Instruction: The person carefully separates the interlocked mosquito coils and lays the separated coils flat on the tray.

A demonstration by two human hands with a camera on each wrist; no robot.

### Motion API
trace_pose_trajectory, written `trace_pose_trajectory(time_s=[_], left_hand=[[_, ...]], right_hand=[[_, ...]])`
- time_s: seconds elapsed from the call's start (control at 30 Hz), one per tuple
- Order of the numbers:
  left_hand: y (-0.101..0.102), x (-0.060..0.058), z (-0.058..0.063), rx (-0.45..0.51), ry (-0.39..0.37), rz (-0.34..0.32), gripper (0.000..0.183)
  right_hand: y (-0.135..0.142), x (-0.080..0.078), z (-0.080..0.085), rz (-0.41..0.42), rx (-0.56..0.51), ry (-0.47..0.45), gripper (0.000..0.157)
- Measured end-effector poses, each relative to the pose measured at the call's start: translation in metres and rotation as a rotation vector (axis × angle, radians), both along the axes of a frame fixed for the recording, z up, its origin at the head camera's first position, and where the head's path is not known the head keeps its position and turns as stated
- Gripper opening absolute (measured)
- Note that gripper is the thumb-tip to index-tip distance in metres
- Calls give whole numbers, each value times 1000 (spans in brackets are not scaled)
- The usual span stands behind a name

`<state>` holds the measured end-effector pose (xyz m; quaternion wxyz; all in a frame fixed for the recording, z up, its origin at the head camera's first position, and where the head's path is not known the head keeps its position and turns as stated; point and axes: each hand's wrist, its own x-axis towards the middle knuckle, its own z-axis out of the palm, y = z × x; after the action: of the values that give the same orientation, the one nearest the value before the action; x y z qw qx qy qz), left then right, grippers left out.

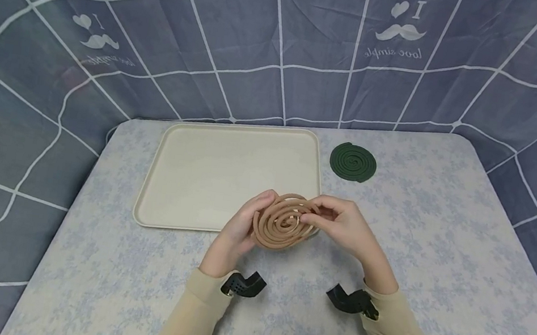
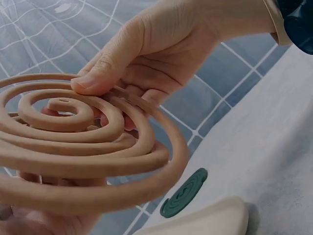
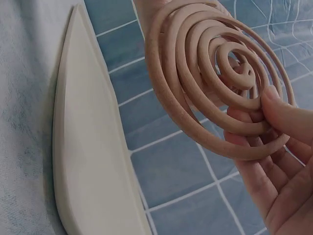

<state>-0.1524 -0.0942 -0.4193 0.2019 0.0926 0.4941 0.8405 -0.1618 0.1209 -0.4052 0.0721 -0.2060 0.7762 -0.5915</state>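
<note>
Both hands hold a tan spiral coil [image 1: 284, 221] just above the table, near the front right corner of the cream tray [image 1: 179, 178]. My left hand [image 1: 245, 224] cups the coil's left rim from below. My right hand [image 1: 338, 223] pinches the coil's right side, thumb on top. In the left wrist view the right hand's thumb [image 2: 105, 78] presses on the coil's [image 2: 98, 147] inner rings. The right wrist view has the coil [image 3: 215, 78] tilted up, with the right hand's thumb [image 3: 288, 115] on its edge and fingers behind. A dark green coil [image 1: 353, 162] lies flat behind them.
The cream tray [image 3: 88, 161] lies at the table's back left with nothing in it. A pale floral cloth [image 1: 441, 260] covers the table. A blue grid-patterned fabric wall [image 1: 265, 41] surrounds the back and sides.
</note>
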Motion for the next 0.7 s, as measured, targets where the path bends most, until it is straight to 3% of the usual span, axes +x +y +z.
trace_pose_trajectory(time_s=[0.27, 0.47, 0.7], left_hand=[[0, -2, 0, -49, -7, 8, 18], [-2, -4, -2, -86, 25, 30, 15], [-2, -5, -3, -85, 29, 116, 10]], right_hand=[[2, -2, 0, -3, -7, -11, 14], [4, -5, -1, -43, -26, -70, 20], [4, -10, -7, -101, -99, -137, 24]])
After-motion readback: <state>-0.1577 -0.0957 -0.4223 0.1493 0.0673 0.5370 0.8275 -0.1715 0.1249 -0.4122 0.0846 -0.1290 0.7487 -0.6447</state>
